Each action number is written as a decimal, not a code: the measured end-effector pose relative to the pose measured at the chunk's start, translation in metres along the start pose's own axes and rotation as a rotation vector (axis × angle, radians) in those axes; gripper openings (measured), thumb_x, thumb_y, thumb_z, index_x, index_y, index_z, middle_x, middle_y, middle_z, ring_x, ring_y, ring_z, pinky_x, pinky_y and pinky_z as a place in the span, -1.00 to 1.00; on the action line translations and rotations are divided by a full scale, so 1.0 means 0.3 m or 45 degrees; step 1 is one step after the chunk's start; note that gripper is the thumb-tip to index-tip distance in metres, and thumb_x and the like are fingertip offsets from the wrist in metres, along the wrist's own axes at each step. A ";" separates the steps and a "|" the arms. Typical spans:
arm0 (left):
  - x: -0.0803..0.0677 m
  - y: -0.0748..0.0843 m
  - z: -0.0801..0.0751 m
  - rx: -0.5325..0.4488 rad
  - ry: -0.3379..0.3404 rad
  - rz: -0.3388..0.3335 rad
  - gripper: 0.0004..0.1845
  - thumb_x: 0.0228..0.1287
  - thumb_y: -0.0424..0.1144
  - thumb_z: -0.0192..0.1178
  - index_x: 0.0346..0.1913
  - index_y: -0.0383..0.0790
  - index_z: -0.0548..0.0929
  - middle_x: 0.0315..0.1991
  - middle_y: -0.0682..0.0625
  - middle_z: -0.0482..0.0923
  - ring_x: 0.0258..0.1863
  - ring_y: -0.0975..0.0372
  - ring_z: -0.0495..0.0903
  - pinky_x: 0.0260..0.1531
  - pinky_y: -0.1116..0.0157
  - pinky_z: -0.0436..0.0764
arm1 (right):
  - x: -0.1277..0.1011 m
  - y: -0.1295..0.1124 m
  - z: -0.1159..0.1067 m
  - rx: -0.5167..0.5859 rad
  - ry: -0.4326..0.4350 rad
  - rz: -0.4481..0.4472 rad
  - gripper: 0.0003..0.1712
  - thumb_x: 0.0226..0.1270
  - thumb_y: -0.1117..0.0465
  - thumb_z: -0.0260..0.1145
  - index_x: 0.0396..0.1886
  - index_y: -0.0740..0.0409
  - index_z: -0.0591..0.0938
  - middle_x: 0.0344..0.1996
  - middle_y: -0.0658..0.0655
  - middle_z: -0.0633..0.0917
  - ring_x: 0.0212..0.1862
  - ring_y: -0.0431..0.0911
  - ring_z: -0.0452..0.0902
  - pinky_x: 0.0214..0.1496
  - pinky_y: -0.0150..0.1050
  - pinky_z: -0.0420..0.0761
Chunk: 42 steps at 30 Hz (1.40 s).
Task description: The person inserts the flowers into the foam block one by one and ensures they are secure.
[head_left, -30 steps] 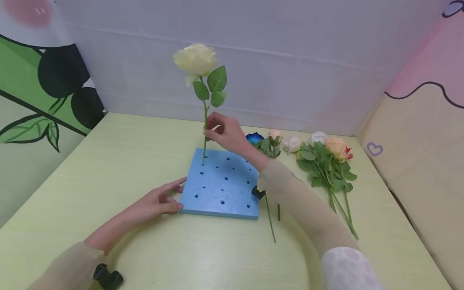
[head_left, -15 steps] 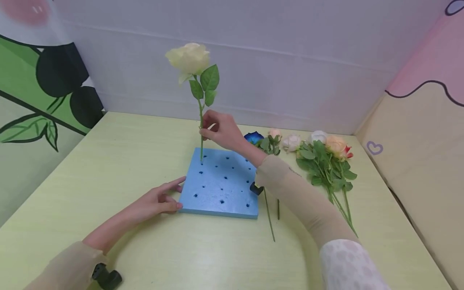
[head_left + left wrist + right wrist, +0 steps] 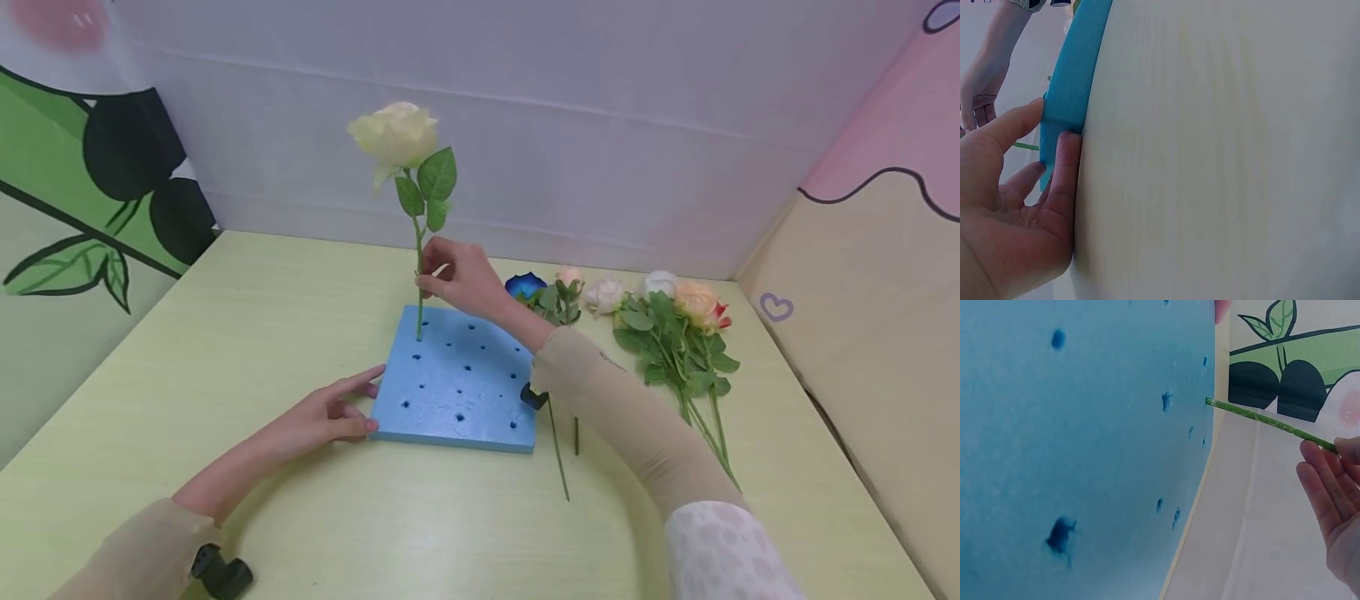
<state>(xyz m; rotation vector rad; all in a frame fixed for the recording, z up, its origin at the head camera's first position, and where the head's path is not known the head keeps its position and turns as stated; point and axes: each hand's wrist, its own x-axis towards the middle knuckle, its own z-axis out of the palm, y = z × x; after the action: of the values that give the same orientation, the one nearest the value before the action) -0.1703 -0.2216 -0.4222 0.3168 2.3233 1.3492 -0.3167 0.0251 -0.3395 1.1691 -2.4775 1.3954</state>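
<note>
A cream rose (image 3: 395, 133) stands upright on its green stem (image 3: 419, 310), whose lower end sits in a hole at the far left corner of the blue foam block (image 3: 457, 383). My right hand (image 3: 459, 279) pinches the stem partway up; the right wrist view shows the stem (image 3: 1260, 417) meeting the foam block (image 3: 1085, 450) near its edge. My left hand (image 3: 335, 410) rests on the table with straight fingers against the block's near left corner, and the left wrist view shows its fingers (image 3: 1060, 169) touching the foam block's edge (image 3: 1075, 69).
Several loose roses (image 3: 671, 317) in blue, pink, white and peach lie on the pale green table (image 3: 262, 333) to the right of the block, stems pointing toward me. Walls close off the back and both sides.
The rose has come down and stands straighter, its stem end now in the corner hole of the block. My right hand lowered with it. The left hand has not moved.
</note>
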 end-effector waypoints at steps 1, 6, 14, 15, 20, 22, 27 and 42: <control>-0.001 0.001 0.001 0.002 0.000 0.001 -0.15 0.31 -0.04 0.29 0.57 0.05 0.10 0.35 -0.18 0.30 -0.10 0.13 0.58 -0.13 0.34 0.54 | -0.002 0.000 0.001 -0.002 -0.003 -0.004 -0.90 0.36 0.29 0.30 -0.22 0.23 0.57 -0.28 0.20 0.74 -0.34 -0.05 0.76 -0.19 -0.35 0.69; -0.005 0.006 0.005 -0.003 0.005 0.005 -0.16 0.32 -0.05 0.29 0.57 0.04 0.10 0.34 -0.19 0.30 -0.11 0.13 0.59 -0.15 0.36 0.55 | -0.010 0.000 0.004 -0.002 -0.017 -0.026 -0.91 0.36 0.30 0.30 -0.22 0.24 0.57 -0.28 0.20 0.74 -0.34 -0.04 0.76 -0.19 -0.37 0.69; -0.016 0.022 0.009 -0.038 -0.001 0.034 -0.15 0.33 -0.11 0.28 0.58 -0.01 0.07 0.35 -0.23 0.29 -0.13 0.15 0.58 -0.16 0.37 0.55 | -0.024 -0.009 0.008 -0.003 -0.045 -0.028 -0.89 0.38 0.30 0.28 -0.16 0.22 0.58 -0.26 0.17 0.72 -0.30 -0.06 0.76 -0.15 -0.37 0.69; -0.015 0.021 0.010 -0.042 -0.001 0.033 -0.15 0.33 -0.11 0.28 0.58 -0.01 0.07 0.35 -0.23 0.28 -0.12 0.15 0.58 -0.15 0.37 0.55 | -0.024 -0.010 0.010 -0.005 -0.048 -0.024 -0.89 0.39 0.30 0.28 -0.15 0.22 0.58 -0.25 0.17 0.72 -0.30 -0.06 0.76 -0.15 -0.37 0.69; -0.012 0.014 0.010 -0.053 -0.001 0.029 -0.14 0.32 -0.11 0.29 0.58 -0.01 0.07 0.36 -0.23 0.27 -0.11 0.15 0.58 -0.14 0.37 0.56 | -0.022 -0.010 0.015 -0.024 -0.060 -0.001 -0.89 0.39 0.29 0.28 -0.15 0.22 0.57 -0.23 0.18 0.73 -0.28 -0.05 0.76 -0.15 -0.37 0.69; -0.012 0.014 0.011 -0.052 0.000 0.029 -0.14 0.32 -0.11 0.29 0.58 -0.02 0.07 0.36 -0.23 0.27 -0.11 0.15 0.58 -0.14 0.36 0.56 | -0.021 -0.009 0.016 -0.027 -0.065 0.006 -0.89 0.39 0.29 0.28 -0.15 0.21 0.57 -0.22 0.18 0.73 -0.28 -0.06 0.76 -0.15 -0.37 0.69; -0.009 0.013 0.012 -0.040 0.004 0.019 -0.14 0.32 -0.09 0.28 0.58 0.01 0.08 0.36 -0.21 0.28 -0.10 0.15 0.58 -0.13 0.36 0.56 | -0.021 -0.005 0.016 -0.022 -0.069 0.017 -0.89 0.39 0.29 0.28 -0.15 0.21 0.58 -0.22 0.18 0.72 -0.28 -0.08 0.76 -0.14 -0.37 0.69; 0.009 -0.009 0.009 0.001 0.010 0.007 -0.15 0.31 -0.05 0.29 0.57 0.01 0.10 0.36 -0.20 0.29 -0.08 0.12 0.60 -0.09 0.34 0.57 | -0.017 0.010 0.018 -0.017 -0.129 0.036 -0.87 0.39 0.29 0.28 -0.13 0.22 0.58 -0.19 0.20 0.71 -0.26 -0.08 0.75 -0.16 -0.37 0.69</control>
<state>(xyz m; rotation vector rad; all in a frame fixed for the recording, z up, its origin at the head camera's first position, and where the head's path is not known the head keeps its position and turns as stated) -0.1714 -0.2200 -0.4264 0.3193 2.3310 1.3546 -0.3134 0.0249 -0.3469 1.2376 -2.5764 1.3571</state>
